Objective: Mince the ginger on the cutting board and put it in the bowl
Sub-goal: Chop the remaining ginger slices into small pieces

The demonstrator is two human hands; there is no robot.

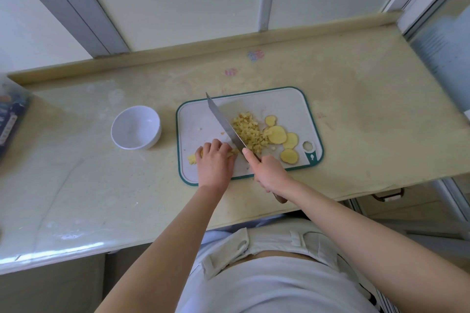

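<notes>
White cotton shirt front [267, 284] and both bare forearms fill the bottom of frame. Left hand [215, 160], centre frame, has its fingers curled down over a bundle of pale yellow ginger strips [192, 159] at the board's lower left, pinning it; strip ends poke out left of the knuckles. Right hand [269, 173], just right, is wrapped round the handle of a long steel-bladed knife [226, 124], one finger stretched fwd onto the blade base. Blade runs diagonally up-left, close beside the left knuckles. Right of the blade: heap of small rough ginger cubes [248, 132], then four round ginger slices [277, 134] w/ tan skin edges in a loose row. All on a white plastic cutting board with teal rim [279, 101]. Round white bowl [127, 122] stands left of the board, apart from it. Beige stone countertop [356, 134] underneath; blue printed packet [10, 119] at far left edge, small pastel stickers [255, 54] near the back ledge.
</notes>
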